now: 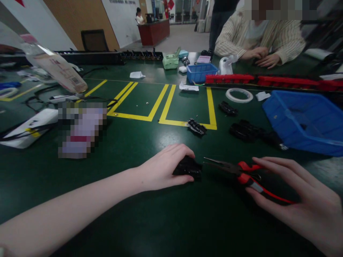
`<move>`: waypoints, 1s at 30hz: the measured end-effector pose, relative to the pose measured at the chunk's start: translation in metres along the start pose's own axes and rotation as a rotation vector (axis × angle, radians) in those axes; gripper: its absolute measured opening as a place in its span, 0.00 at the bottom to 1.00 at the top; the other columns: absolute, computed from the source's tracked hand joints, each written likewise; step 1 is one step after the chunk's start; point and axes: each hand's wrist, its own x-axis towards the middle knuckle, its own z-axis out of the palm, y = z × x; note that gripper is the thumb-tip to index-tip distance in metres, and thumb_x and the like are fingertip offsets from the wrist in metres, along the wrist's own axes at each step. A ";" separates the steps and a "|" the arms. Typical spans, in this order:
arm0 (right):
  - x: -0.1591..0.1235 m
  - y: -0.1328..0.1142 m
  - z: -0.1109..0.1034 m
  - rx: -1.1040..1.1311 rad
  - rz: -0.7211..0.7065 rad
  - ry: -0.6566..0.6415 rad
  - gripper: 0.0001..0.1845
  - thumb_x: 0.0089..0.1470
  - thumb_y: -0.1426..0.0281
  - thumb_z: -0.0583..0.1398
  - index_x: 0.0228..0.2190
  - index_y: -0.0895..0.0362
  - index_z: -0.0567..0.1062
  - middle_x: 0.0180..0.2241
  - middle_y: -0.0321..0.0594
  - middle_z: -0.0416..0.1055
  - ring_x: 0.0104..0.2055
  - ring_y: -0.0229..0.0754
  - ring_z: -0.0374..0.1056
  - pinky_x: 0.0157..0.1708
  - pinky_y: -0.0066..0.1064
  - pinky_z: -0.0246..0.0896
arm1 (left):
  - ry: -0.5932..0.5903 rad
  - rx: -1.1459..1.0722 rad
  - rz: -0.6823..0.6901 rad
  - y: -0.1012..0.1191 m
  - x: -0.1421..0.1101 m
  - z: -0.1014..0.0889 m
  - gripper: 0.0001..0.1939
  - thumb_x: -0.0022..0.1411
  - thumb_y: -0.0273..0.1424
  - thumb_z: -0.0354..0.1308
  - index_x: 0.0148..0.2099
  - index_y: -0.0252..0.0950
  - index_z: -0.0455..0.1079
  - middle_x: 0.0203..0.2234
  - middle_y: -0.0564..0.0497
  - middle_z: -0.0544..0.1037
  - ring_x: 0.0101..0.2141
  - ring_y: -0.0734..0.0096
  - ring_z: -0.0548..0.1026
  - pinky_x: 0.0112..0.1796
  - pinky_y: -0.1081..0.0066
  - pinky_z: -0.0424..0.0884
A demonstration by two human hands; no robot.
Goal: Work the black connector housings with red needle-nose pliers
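My left hand [167, 167] is closed round a black plastic part [189, 167] on the green table, thumb along its near side and fingers over the top. From the right, my right hand [297, 196] grips red-handled needle-nose pliers [248, 175]. Their jaws [218, 163] are slightly apart and point at the black part, with a small gap between. Beyond my hands lies a loose black part with a metallic-looking face [197, 127]. Other black parts [245, 130] rest near the blue bin, and a smaller one [228, 108] sits behind them.
A large blue bin [302, 121] stands at right, with a tape roll [239, 95] beside it. Red rails [254, 80] and a small blue bin [201, 72] lie farther back. At left are a bottle [56, 66] and cables. Across the table sits a person [259, 39].
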 end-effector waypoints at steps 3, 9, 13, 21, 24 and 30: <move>-0.001 -0.002 -0.002 0.032 0.005 0.000 0.23 0.53 0.59 0.58 0.51 0.48 0.65 0.46 0.43 0.69 0.41 0.52 0.72 0.39 0.42 0.70 | -0.010 0.078 0.012 0.000 0.000 0.000 0.20 0.58 0.33 0.64 0.50 0.33 0.64 0.43 0.48 0.71 0.44 0.62 0.69 0.45 0.62 0.66; -0.003 -0.014 -0.003 0.149 -0.033 -0.066 0.25 0.51 0.57 0.60 0.50 0.46 0.66 0.48 0.39 0.71 0.43 0.48 0.72 0.44 0.40 0.69 | -0.042 0.067 0.056 -0.003 0.002 0.000 0.17 0.61 0.34 0.62 0.49 0.34 0.65 0.42 0.48 0.71 0.42 0.63 0.69 0.42 0.66 0.67; -0.005 -0.013 0.000 0.134 -0.002 -0.063 0.24 0.50 0.58 0.61 0.49 0.46 0.68 0.46 0.38 0.72 0.42 0.46 0.72 0.41 0.38 0.69 | -0.044 0.066 0.081 -0.004 0.003 0.001 0.18 0.60 0.35 0.63 0.49 0.33 0.66 0.41 0.47 0.71 0.42 0.63 0.69 0.41 0.67 0.68; -0.012 0.007 0.007 0.103 -0.071 -0.126 0.28 0.49 0.55 0.61 0.52 0.45 0.67 0.46 0.40 0.72 0.40 0.48 0.73 0.37 0.41 0.70 | -0.042 0.072 0.134 -0.008 0.002 0.004 0.19 0.60 0.37 0.63 0.50 0.34 0.66 0.42 0.47 0.71 0.42 0.63 0.69 0.42 0.67 0.68; -0.012 0.003 0.006 0.094 -0.047 -0.127 0.27 0.50 0.54 0.60 0.52 0.45 0.67 0.45 0.39 0.72 0.40 0.48 0.73 0.37 0.42 0.70 | -0.044 0.076 0.143 -0.007 0.002 0.003 0.19 0.60 0.37 0.63 0.50 0.33 0.66 0.42 0.47 0.72 0.42 0.64 0.69 0.41 0.67 0.68; -0.011 -0.008 0.003 0.116 0.069 -0.150 0.25 0.51 0.52 0.59 0.50 0.42 0.67 0.47 0.37 0.71 0.43 0.51 0.72 0.43 0.46 0.67 | -0.046 0.094 0.126 -0.005 0.002 0.003 0.19 0.60 0.37 0.63 0.50 0.35 0.66 0.42 0.47 0.72 0.42 0.63 0.70 0.43 0.67 0.68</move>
